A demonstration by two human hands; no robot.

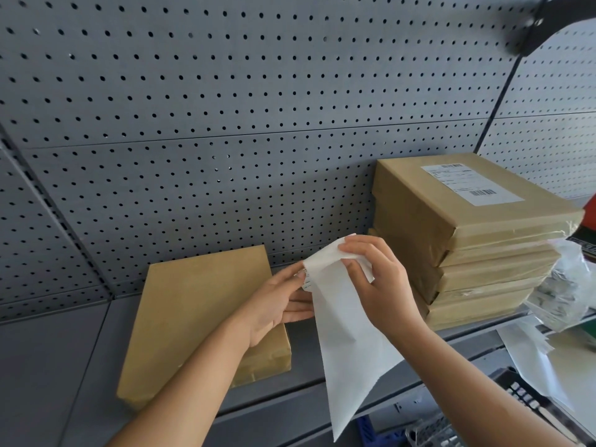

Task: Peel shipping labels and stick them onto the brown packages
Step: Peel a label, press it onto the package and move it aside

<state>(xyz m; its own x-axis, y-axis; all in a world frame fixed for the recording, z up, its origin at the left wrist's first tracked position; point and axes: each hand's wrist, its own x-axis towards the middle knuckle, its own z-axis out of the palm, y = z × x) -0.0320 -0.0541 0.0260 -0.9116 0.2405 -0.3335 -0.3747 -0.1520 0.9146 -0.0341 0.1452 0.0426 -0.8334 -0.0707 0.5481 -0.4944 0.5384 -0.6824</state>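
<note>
Filling the back of the view is a grey pegboard wall (225,108), and below it runs a grey shelf (58,366) that carries the parcels. On the right of the shelf stands a stack of brown packages (467,259), the top one already wearing a printed label (472,183). On the left lies a single brown package (200,311), flat and bare of any label, partly hidden by the left forearm.

Between the two, held in the air above the shelf's front edge, is a long white label sheet (348,343) hanging down. The right hand (383,285) has its fingers closed on the sheet's curled top edge, while the left hand (277,301) pinches a corner where a sliver of print shows, so the label seems to be only starting to part from its backing.

The risks, as I judge them: the loose sticky corner could fold onto itself or cling to a finger, the thin paper could tear if pulled unevenly, and a hurried placement would leave it crooked or wrinkled on the bare package.
</note>
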